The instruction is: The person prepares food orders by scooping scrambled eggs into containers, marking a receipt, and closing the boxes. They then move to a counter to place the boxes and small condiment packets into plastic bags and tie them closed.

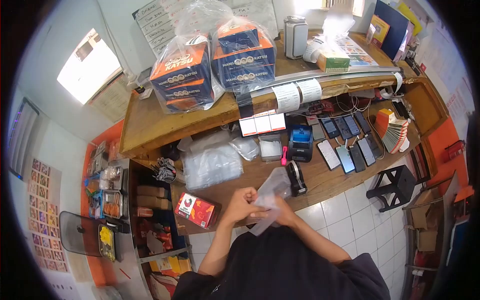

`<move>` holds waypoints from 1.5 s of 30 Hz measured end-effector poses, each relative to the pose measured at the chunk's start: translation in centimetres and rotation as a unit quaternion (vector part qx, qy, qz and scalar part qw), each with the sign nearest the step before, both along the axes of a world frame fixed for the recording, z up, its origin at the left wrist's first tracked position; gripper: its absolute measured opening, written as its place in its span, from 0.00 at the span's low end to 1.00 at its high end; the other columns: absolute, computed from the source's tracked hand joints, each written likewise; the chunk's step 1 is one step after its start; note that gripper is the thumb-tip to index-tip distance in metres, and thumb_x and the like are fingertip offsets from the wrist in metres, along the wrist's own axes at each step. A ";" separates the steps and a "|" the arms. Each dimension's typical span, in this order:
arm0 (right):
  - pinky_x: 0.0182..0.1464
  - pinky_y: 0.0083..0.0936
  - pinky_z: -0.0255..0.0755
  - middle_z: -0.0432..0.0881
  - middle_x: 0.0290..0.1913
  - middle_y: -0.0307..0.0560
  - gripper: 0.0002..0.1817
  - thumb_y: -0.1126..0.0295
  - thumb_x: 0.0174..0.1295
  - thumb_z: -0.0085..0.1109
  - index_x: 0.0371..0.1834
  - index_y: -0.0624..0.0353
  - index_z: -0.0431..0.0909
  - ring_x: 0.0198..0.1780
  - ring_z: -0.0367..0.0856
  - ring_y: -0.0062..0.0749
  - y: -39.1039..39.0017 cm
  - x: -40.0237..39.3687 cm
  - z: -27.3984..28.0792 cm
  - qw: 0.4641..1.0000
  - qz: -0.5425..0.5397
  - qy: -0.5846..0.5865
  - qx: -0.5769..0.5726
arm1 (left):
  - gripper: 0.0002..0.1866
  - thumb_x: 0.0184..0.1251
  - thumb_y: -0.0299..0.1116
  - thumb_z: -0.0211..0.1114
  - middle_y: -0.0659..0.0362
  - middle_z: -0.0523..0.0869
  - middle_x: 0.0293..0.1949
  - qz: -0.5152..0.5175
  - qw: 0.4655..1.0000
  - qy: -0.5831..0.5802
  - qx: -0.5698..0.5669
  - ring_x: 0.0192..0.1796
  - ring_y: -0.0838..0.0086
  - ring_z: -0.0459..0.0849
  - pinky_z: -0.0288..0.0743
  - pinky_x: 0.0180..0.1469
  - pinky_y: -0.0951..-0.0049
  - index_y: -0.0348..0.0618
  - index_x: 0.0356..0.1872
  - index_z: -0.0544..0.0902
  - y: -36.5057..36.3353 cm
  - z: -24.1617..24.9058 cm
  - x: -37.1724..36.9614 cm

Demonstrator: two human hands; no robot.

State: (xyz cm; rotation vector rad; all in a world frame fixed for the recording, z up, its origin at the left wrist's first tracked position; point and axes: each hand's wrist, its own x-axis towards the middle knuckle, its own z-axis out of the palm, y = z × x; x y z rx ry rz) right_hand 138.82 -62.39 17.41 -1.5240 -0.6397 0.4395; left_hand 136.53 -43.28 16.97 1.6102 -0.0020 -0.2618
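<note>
A translucent plastic bag [274,189] hangs between my two hands in front of my chest. My left hand [242,204] has its fingers bent at the bag's left edge. On the other side my right hand [281,211] is wrapped round the bag, which partly covers it. A red box [195,210] with a white label stands on the desk to the left of my hands. Just beyond my right hand is a black tape dispenser [296,179]. A pile of clear plastic bags [212,165] lies behind the red box.
Bagged orange and blue boxes [243,60] stand on the upper shelf [150,127]. A blue-black printer [300,142], several phones [345,158] and a fan of orange booklets [392,131] are on the desk's right. A black stool [392,187] stands on the floor.
</note>
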 end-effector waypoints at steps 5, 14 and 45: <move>0.32 0.29 0.69 0.77 0.24 0.48 0.14 0.77 0.62 0.62 0.20 0.62 0.70 0.28 0.77 0.28 -9.1 4.0 0.7 0.945 -0.284 -0.097 -0.127 | 0.08 0.57 0.25 0.72 0.51 0.84 0.32 0.295 0.884 -0.079 0.353 0.36 0.64 0.84 0.78 0.41 0.61 0.38 0.35 0.81 11.6 -1.5 -2.4; 0.40 0.30 0.72 0.73 0.31 0.47 0.11 0.81 0.56 0.68 0.33 0.63 0.72 0.36 0.78 0.32 -6.1 7.5 8.3 0.948 -0.174 -0.140 -0.225 | 0.33 0.67 0.24 0.62 0.40 0.84 0.53 0.092 0.923 -0.136 0.348 0.47 0.50 0.85 0.79 0.51 0.57 0.44 0.74 0.66 -1.5 2.1 2.0; 0.67 0.46 0.71 0.79 0.62 0.69 0.37 0.59 0.54 0.76 0.64 0.66 0.73 0.66 0.77 0.57 -5.3 4.0 -4.4 0.734 0.123 -0.212 -0.634 | 0.28 0.56 0.17 0.69 0.46 0.81 0.50 0.216 0.900 -0.115 0.359 0.42 0.56 0.86 0.83 0.43 0.59 0.37 0.60 0.73 5.0 -1.8 -4.8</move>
